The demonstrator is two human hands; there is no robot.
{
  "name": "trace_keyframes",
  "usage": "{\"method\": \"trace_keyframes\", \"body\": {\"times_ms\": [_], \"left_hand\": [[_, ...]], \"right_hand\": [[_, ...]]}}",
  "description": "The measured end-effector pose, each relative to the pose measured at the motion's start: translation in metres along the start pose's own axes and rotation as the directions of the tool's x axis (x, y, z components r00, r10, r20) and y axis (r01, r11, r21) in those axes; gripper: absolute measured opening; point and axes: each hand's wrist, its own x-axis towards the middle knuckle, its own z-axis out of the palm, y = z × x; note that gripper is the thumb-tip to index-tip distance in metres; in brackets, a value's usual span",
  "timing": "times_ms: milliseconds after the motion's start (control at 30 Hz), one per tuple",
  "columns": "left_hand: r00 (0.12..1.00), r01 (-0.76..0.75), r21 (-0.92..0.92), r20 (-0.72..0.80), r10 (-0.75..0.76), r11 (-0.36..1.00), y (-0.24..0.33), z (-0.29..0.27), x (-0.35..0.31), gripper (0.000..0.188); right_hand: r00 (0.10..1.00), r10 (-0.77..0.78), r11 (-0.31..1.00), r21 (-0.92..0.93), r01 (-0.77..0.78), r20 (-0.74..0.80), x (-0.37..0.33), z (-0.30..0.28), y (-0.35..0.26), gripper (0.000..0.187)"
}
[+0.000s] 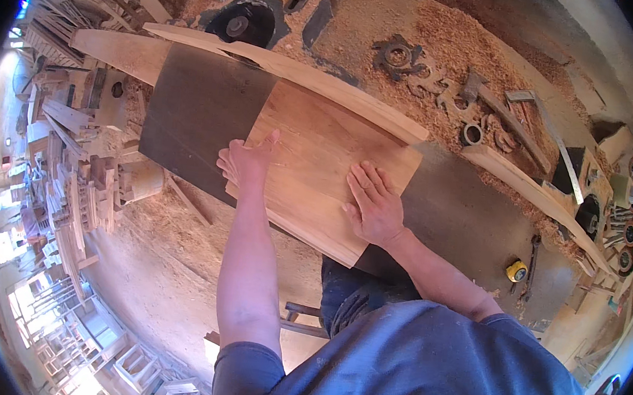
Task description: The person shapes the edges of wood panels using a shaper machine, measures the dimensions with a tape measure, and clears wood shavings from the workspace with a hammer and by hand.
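**Desk:** What is the worker point(423, 350) handling?

**Photographer:** A broad wooden panel point(312, 163), lying flat on the dark metal tabletop point(197, 104) of a woodworking machine. Its 12 o'clock edge runs along a long wooden fence point(298, 68). Take the panel as the middle of the dial.

**Desk:** And the hands?

**Photographer:** The right hand point(377, 209), at 4 o'clock, rests palm down on the panel, fingers extended toward 11, clenching nothing. The left hand point(249, 163), at 9 o'clock, straddles the panel's edge, thumb spread on the top face, fingers bent beyond it over the tabletop. Whether they grip the wood, I cannot tell.

**Desk:** What lies past the fence?

**Photographer:** Sawdust point(451, 40), thickly spread. A dark round opening point(260, 23) sits at 11 o'clock, a toothed metal cutter point(385, 62) at 1. A hammer point(510, 123) lies at 2, a metal square point(558, 147) just beside it. At 3 stands a second wooden board point(531, 194).

**Desk:** Anything nearer the worker?

**Photographer:** A yellow tape measure point(516, 271) at 4 o'clock, well apart from the right hand, just beside a slender dark tool point(533, 263).

**Desk:** Background?

**Photographer:** Stacked timber point(81, 177) at 9 o'clock; pale wooden frames point(135, 362) between 7 and 8.
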Motion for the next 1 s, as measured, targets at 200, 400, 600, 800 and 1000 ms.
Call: {"method": "trace_keyframes", "body": {"times_ms": [200,400,600,800,1000], "left_hand": [[0.999,0.039,0.013,0.014,-0.039,0.999,-0.007,-0.011,0.05,0.096],[0.999,0.022,0.018,-0.035,-0.022,1.0,-0.018,-0.015,0.1,0.097],[0.999,0.029,0.021,-0.021,-0.028,0.999,-0.026,-0.025,0.139,0.099],[0.998,0.046,0.029,0.048,-0.047,0.999,-0.036,-0.041,0.203,0.086],[0.999,-0.017,0.055,0.038,0.015,0.998,-0.053,-0.049,0.279,0.084]], "right_hand": [[1.0,0.022,0.999,0.043,-0.022,0.001,0.039,0.028,-0.015,0.059],[0.999,0.03,0.998,0.045,-0.031,0.019,0.075,0.05,-0.029,0.063],[0.999,0.029,0.998,0.06,-0.03,0.024,0.107,0.075,-0.041,0.066],[0.998,0.029,0.995,0.094,-0.033,0.054,0.153,0.104,-0.059,0.066],[0.998,0.031,0.994,0.102,-0.036,0.048,0.205,0.142,-0.078,0.068]]}}
